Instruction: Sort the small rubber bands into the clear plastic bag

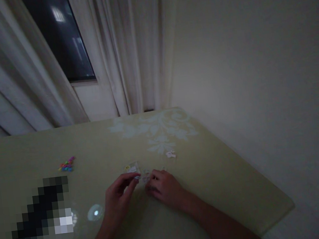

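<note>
My left hand (123,190) is closed in a pinch, with a small pale piece (137,177) between the thumb and fingertips. Its exact kind is too small to tell. Just to the right, my right hand (164,186) rests low over the table with its fingers curled together; whatever they hold is hidden. Small clear pieces (146,176) lie between the two hands, close to the right fingertips. Behind the left fingers sits a flat, clear plastic packet or case (134,165) with a yellow ring-shaped spot on it.
Beyond my right hand lies a small white piece (171,154). A heap of small multicoloured pieces (67,165) is at the left. The pale table (227,188) has a white floral pattern and meets a wall (259,85) at right. Curtains (137,53) hang behind.
</note>
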The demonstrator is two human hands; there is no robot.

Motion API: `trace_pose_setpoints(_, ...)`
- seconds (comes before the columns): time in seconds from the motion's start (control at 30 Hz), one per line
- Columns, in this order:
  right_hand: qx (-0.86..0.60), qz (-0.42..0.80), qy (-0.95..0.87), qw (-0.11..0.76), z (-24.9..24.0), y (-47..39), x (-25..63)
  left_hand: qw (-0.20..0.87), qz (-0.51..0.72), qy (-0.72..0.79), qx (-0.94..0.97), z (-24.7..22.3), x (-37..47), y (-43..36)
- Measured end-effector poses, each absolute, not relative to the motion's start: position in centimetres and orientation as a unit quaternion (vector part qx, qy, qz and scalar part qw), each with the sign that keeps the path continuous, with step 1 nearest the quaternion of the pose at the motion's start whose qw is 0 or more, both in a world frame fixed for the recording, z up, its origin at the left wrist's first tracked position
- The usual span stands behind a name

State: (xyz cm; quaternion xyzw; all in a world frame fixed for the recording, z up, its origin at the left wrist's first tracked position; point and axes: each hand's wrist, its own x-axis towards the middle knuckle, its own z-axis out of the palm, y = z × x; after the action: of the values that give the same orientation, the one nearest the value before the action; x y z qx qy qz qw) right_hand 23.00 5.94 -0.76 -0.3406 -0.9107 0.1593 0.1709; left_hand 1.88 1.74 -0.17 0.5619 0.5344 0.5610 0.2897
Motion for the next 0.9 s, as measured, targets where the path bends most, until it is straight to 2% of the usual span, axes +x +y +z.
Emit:
trace_pose_setpoints(0.23,-0.376,0.149,-0.904,0.139,-0.1,6.2,23.4,0.306,0.559,0.526,0.562,-0.8,1.9,2.0)
trace_pose_setpoints(0.4,-0.422,0.144,-0.877,0.179,-0.3,6.6,23.7,0.312,0.559,0.525,0.561,-0.7,2.0,2.1)
trace_pose_setpoints(0.5,-0.406,0.158,-0.879,0.195,-0.6,6.4,23.2,0.307,0.553,0.527,0.567,-0.7,2.0,2.1)
trace_pose_setpoints(0.77,-0.375,0.106,-0.908,0.152,-1.5,6.5,21.8,0.27,0.564,0.504,0.595,-0.4,1.9,2.3)
trace_pose_setpoints(0.9,-0.384,0.193,-0.881,0.199,-1.0,6.6,22.1,0.279,0.562,0.5,0.597,-0.4,1.9,2.4)
